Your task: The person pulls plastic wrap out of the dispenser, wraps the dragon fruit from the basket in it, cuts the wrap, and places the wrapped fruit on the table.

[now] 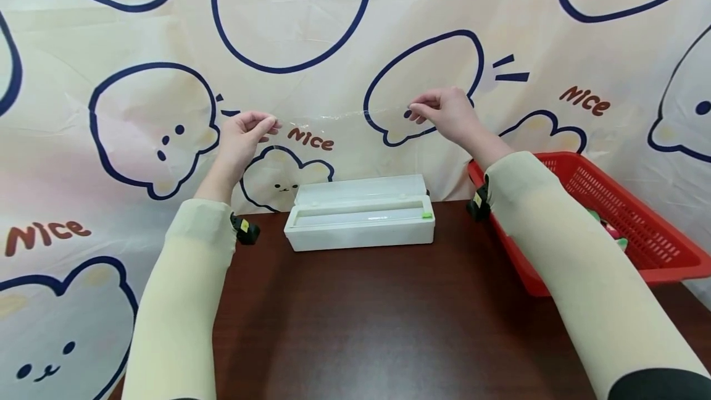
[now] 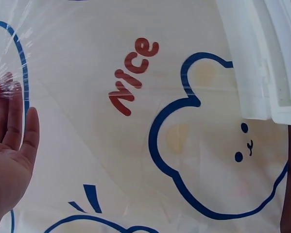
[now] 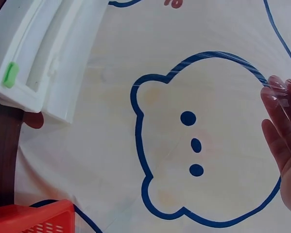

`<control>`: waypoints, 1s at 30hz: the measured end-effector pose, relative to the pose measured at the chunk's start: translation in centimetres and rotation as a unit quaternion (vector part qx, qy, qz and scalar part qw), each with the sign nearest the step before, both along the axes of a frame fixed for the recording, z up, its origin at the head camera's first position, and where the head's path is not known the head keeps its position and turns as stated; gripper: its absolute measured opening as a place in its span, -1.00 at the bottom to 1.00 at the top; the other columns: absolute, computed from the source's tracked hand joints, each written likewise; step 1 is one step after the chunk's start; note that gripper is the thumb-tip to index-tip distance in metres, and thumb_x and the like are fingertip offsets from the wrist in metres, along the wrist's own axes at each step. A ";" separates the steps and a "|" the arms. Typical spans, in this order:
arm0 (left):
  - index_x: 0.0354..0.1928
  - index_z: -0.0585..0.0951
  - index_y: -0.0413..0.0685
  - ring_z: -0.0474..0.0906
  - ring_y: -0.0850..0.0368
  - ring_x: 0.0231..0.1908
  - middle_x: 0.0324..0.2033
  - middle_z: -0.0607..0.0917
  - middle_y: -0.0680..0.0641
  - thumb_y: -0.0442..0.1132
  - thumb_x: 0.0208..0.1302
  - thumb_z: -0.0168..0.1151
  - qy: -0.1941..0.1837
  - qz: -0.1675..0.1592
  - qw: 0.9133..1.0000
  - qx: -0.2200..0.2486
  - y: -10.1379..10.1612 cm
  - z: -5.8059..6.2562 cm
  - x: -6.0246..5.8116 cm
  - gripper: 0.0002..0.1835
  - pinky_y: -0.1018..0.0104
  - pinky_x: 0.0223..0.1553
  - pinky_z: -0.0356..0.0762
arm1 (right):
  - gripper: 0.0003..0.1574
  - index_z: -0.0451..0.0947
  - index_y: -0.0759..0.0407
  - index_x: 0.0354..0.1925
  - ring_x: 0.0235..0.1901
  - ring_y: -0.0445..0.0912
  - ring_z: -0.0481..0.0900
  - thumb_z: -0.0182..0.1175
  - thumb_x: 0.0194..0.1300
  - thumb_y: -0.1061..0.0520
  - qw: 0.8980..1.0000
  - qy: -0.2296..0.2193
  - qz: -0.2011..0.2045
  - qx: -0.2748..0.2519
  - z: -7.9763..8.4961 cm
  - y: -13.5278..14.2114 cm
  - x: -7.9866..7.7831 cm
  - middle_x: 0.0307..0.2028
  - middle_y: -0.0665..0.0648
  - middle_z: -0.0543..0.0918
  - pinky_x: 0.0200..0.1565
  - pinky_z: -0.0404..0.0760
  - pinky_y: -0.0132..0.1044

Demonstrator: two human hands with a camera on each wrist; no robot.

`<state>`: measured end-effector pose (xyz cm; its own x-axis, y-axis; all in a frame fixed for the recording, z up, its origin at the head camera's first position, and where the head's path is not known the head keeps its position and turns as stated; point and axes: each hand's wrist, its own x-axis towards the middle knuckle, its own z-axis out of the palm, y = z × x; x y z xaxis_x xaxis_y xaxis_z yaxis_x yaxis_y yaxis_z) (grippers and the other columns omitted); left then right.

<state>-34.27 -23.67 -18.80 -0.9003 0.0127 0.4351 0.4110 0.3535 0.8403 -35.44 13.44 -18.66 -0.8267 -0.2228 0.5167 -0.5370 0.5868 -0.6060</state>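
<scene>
Between the two raised hands stretches a sheet of clear cling film (image 1: 340,118), almost invisible against the patterned backdrop. My left hand (image 1: 245,134) pinches one upper corner; in the left wrist view the film gathers into creases at the fingertips (image 2: 15,90). The other upper corner is pinched by my right hand (image 1: 444,113), and the right wrist view shows film over its fingers (image 3: 274,99). Below and between the hands stands a white cling film dispenser (image 1: 361,238) with its lid raised at the back. A green slider (image 1: 427,215) sits at its right end. Where the film's lower edge lies is hard to make out.
A red plastic basket (image 1: 639,221) stands on the right, partly behind the right sleeve, with some colourful items inside. The dark brown table (image 1: 383,326) stretches in front of the dispenser. Behind hangs a cream cloth (image 1: 311,97) printed with bears.
</scene>
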 end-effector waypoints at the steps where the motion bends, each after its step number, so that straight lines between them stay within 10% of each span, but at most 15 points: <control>1: -0.14 0.58 -0.11 0.49 0.13 -0.15 -0.24 0.64 -0.01 0.00 0.13 0.17 0.000 0.001 1.000 0.002 0.0 0.1 0.0 -0.63 0.26 -0.06 0.37 | -0.71 0.60 0.14 -0.17 -0.33 -0.12 0.57 0.11 0.24 0.01 1.000 -0.004 -0.001 -0.005 0.1 0.0 0.1 -0.35 0.09 0.65 -0.03 0.43 -0.23; 30: -0.18 0.62 -0.13 0.51 0.11 -0.21 -0.30 0.65 -0.03 -0.09 0.12 0.20 0.047 0.004 0.998 0.042 1.2 4.2 1.3 -0.70 0.31 -0.14 0.39 | -0.64 0.59 0.13 -0.12 -0.31 -0.12 0.59 0.11 0.21 -0.05 1.000 0.002 -0.016 -0.010 3.8 0.9 1.2 -0.32 0.07 0.65 -0.04 0.43 -0.32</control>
